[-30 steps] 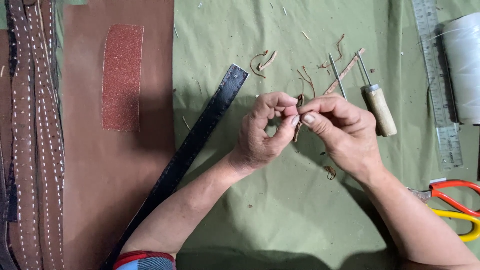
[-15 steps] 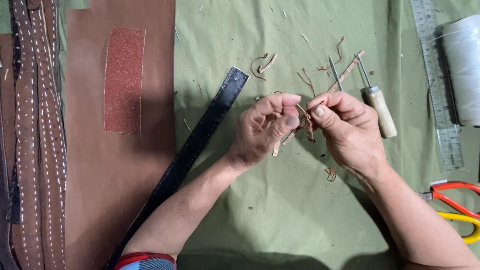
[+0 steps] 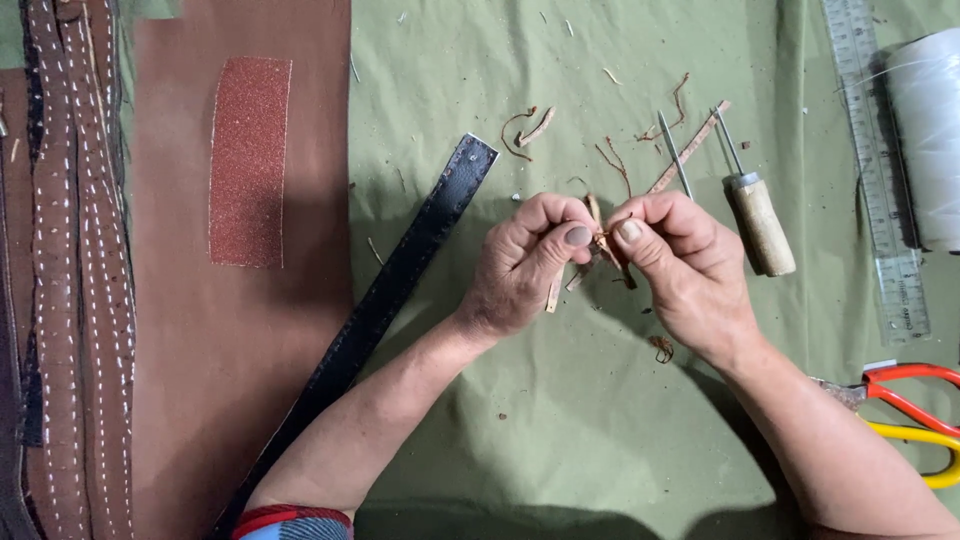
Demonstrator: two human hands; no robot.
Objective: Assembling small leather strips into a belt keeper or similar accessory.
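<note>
A small bundle of tan leather strips (image 3: 600, 250) is pinched between both hands above the middle of a green cloth-covered workbench (image 3: 560, 440), the left hand (image 3: 525, 265) and right hand (image 3: 680, 270) each clenched on it with thumb pressed to forefinger. The step in hand looks like sorting or knotting thin offcuts; the next move would call for a firm pinch on one side while the other teases a single strip free (a judgement only). Just right of the hands lies a wooden-handled awl (image 3: 757, 215), with leather shavings (image 3: 620, 150) scattered above. A black leather strap (image 3: 400, 290) runs diagonally to the left, beside a brown leather sheet (image 3: 240, 380) bearing a reddish sandpaper piece (image 3: 249, 160). Stitched brown straps (image 3: 75, 300), a clear ruler (image 3: 880, 170), a white thread spool (image 3: 925, 140) and scissors (image 3: 915, 410) are cut off at the edges; how the strips interlace is hidden by the fingers.
</note>
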